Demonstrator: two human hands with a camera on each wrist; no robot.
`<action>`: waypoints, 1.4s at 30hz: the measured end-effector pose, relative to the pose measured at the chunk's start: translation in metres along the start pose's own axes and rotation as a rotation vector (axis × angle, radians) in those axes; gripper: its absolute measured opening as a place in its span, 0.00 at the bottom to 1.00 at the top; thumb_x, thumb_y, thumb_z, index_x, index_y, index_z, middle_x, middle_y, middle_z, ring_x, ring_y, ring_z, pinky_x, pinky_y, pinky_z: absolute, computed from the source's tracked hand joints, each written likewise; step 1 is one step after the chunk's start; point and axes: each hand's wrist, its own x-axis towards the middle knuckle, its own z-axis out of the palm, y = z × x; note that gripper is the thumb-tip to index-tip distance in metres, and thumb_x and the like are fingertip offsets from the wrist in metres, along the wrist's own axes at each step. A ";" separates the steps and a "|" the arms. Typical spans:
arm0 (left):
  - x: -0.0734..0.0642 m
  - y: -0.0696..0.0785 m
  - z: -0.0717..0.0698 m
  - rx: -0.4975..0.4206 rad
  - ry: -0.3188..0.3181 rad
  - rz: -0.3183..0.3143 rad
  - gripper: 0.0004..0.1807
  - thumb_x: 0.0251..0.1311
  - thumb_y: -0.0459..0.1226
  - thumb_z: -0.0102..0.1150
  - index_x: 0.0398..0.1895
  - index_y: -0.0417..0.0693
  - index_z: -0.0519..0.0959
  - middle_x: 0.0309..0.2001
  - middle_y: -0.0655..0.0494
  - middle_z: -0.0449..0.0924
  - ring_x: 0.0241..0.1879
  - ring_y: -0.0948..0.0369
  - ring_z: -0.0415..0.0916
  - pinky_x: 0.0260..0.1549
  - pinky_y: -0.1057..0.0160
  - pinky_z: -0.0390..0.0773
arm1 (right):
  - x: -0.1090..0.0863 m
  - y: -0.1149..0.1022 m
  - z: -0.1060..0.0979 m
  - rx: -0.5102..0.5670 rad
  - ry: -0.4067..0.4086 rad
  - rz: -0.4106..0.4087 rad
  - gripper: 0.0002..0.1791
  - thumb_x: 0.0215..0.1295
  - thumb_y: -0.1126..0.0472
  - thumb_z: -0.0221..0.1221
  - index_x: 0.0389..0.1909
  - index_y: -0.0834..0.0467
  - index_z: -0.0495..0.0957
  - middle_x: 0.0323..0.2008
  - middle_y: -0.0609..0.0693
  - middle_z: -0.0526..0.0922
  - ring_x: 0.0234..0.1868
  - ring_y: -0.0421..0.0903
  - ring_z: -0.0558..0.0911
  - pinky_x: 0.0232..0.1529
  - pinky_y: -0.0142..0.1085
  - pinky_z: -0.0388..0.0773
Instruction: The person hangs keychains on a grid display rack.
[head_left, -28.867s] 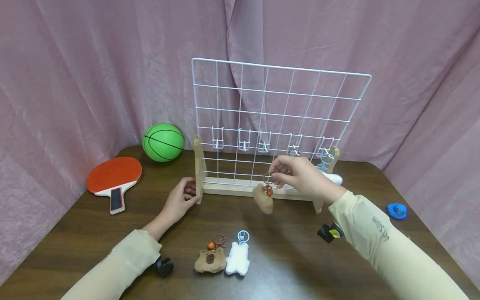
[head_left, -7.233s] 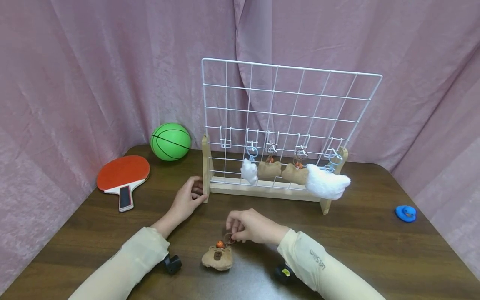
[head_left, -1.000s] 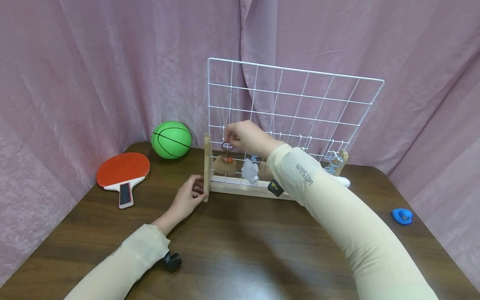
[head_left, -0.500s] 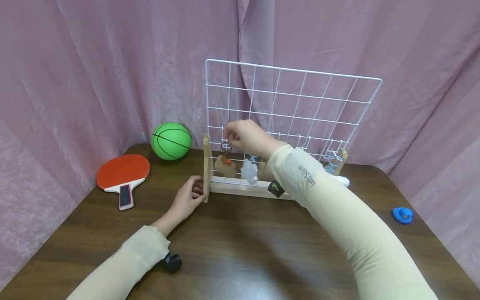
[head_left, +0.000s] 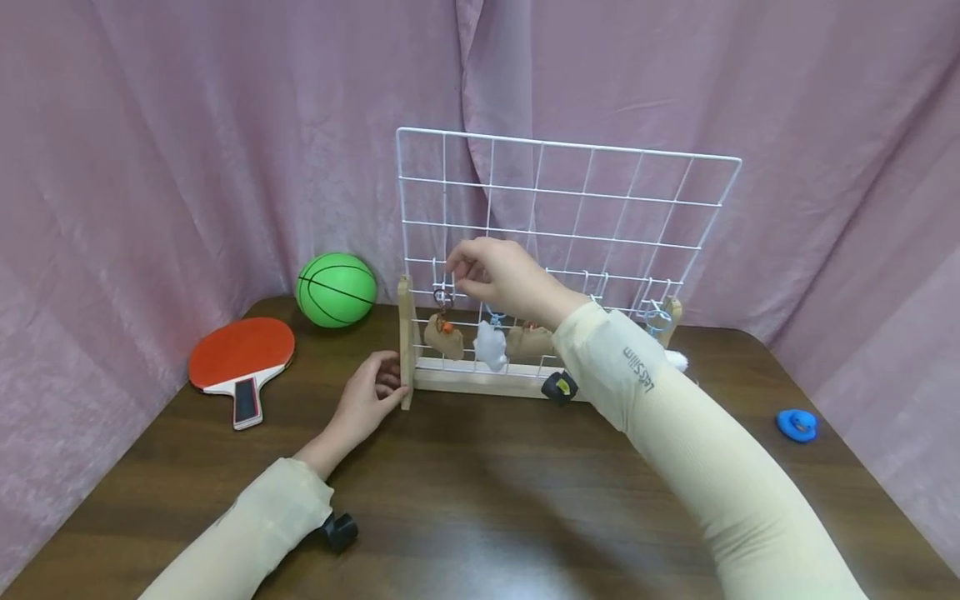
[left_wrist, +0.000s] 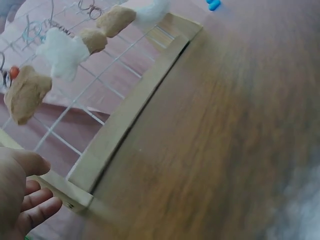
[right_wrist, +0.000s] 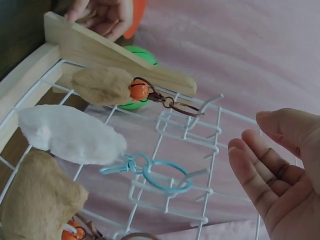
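Observation:
A brown bear plush keychain [head_left: 444, 337] hangs by its brown ring from the leftmost hook of a white wire grid rack [head_left: 480, 381]. My right hand [right_wrist: 285, 175] is beside that hook with relaxed fingers, apart from the ring and holding nothing. To the right hang a white plush keychain [right_wrist: 70, 134] on a blue ring and another brown plush keychain [head_left: 528, 342]. The sleeve partly hides the white plush keychain [head_left: 677, 360] at the far right. My left hand [head_left: 367, 392] rests against the rack's left wooden post [head_left: 406, 342], thumb at its front edge, fingers loosely bent.
A green ball [head_left: 335, 290] and a red table tennis paddle [head_left: 242, 354] lie left of the rack. Near the table's right edge is a blue rubber duck [head_left: 797, 425]. A pink curtain [head_left: 225, 150] stands behind the brown wooden table [head_left: 450, 500].
Earlier I held this bear's ring over the table; now it hangs on the leftmost hook. My right hand has let go and drawn slightly right. My left hand stays at the post.

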 end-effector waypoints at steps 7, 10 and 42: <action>-0.001 0.009 -0.009 0.060 0.084 0.076 0.27 0.51 0.24 0.66 0.55 0.33 0.69 0.44 0.39 0.75 0.40 0.50 0.78 0.34 0.66 0.82 | -0.011 0.001 0.000 0.028 0.016 -0.023 0.14 0.65 0.64 0.59 0.50 0.61 0.77 0.45 0.54 0.82 0.48 0.46 0.80 0.55 0.36 0.77; 0.000 0.013 -0.013 0.115 0.129 0.128 0.25 0.52 0.25 0.66 0.54 0.35 0.70 0.43 0.41 0.76 0.39 0.52 0.78 0.34 0.66 0.82 | -0.017 0.003 -0.001 0.035 0.032 -0.028 0.15 0.65 0.63 0.59 0.51 0.61 0.76 0.48 0.53 0.82 0.49 0.46 0.79 0.56 0.37 0.77; -0.010 0.069 -0.019 0.661 0.045 0.596 0.37 0.50 0.49 0.70 0.63 0.48 0.69 0.55 0.38 0.71 0.55 0.43 0.71 0.55 0.43 0.73 | -0.107 0.019 0.011 -0.050 0.180 -0.173 0.22 0.62 0.58 0.64 0.57 0.57 0.76 0.56 0.51 0.79 0.59 0.48 0.76 0.57 0.45 0.76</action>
